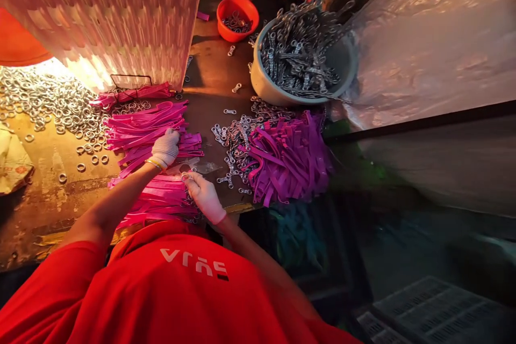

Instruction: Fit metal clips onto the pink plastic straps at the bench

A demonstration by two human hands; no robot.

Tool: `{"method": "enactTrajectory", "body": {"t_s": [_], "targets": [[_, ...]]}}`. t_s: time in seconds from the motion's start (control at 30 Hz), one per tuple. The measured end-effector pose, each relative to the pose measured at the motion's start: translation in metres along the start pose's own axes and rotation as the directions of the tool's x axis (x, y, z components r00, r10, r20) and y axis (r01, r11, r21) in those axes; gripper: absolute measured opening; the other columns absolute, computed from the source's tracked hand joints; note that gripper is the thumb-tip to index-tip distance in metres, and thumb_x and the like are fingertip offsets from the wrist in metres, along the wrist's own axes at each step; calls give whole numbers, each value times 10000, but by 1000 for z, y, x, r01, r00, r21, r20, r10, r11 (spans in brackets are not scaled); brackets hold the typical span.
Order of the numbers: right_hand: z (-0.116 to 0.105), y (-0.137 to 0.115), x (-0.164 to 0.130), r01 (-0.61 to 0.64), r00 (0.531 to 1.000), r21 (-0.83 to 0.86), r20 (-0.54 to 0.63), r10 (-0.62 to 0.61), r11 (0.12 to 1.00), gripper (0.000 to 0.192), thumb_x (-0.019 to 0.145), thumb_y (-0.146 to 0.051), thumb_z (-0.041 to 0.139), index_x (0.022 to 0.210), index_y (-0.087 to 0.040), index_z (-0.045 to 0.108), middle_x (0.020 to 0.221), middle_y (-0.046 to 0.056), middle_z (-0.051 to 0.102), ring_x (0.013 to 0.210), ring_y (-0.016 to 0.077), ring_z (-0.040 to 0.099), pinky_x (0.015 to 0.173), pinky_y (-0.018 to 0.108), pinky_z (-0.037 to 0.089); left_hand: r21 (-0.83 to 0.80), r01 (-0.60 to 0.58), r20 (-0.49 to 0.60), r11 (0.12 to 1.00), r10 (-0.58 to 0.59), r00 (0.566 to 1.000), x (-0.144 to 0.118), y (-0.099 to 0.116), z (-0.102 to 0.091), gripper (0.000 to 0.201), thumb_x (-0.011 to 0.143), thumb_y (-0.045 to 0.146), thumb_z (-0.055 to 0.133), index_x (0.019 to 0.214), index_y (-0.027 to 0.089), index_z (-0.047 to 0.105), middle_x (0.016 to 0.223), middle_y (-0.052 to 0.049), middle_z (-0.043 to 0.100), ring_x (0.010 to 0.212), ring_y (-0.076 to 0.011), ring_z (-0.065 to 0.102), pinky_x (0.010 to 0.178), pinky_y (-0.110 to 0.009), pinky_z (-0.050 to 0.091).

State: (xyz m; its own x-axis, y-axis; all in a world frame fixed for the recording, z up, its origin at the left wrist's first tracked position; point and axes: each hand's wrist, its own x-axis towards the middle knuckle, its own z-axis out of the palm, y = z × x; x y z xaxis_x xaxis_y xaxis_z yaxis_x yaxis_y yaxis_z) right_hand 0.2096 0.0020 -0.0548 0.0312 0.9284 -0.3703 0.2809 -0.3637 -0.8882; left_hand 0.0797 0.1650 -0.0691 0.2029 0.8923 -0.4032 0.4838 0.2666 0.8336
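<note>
My left hand [165, 148], in a white knit glove, lies over a pile of pink straps [141, 128]. Its fingers are curled down among the strap ends, so whatever they grip is hidden. Lower and to the right, my right hand [205, 196] also wears a pale glove. Its thumb and fingertips are pinched on something small at the ends of a second bundle of pink straps [155, 193]; I cannot make out what. A clear plastic scrap [203, 165] lies between the hands on the table.
Loose metal rings [68, 99] are heaped at left beside a ribbed translucent panel [141, 16]. At right are a purple strap pile [292, 164], metal snap-like links [236, 142], and a pale bucket [346, 67] of metal hardware. A small red bowl [226, 29] stands behind.
</note>
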Motion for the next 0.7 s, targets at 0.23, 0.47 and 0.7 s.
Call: {"method": "enactTrajectory", "body": {"t_s": [0.23,0.47,0.7], "targets": [[-8,-28,2,332,943,-267,72,-325,905,343,1014,-292,443,1252,-227,683,1260,90,734,1161,229,661,1038,340,469,-309,86,156,947,-39,987,-107,-1,-41,322,944,473,605,854,165,632,505,29,495,393,-90,380,397,-221,264],[2,-65,-20,390,916,-745,250,-314,541,351,1043,-247,430,1276,-169,681,1056,127,759,967,254,693,860,331,460,-363,89,151,928,-35,988,-172,2,-34,337,860,454,681,731,180,533,538,51,470,397,-58,400,375,-185,277],[2,-61,-47,377,912,-787,225,-342,488,350,1073,-277,399,1278,-184,667,1114,111,758,995,228,676,836,316,420,-294,52,296,954,39,955,-190,0,-31,284,884,437,610,772,187,533,566,46,452,442,-79,364,427,-217,297]]}}
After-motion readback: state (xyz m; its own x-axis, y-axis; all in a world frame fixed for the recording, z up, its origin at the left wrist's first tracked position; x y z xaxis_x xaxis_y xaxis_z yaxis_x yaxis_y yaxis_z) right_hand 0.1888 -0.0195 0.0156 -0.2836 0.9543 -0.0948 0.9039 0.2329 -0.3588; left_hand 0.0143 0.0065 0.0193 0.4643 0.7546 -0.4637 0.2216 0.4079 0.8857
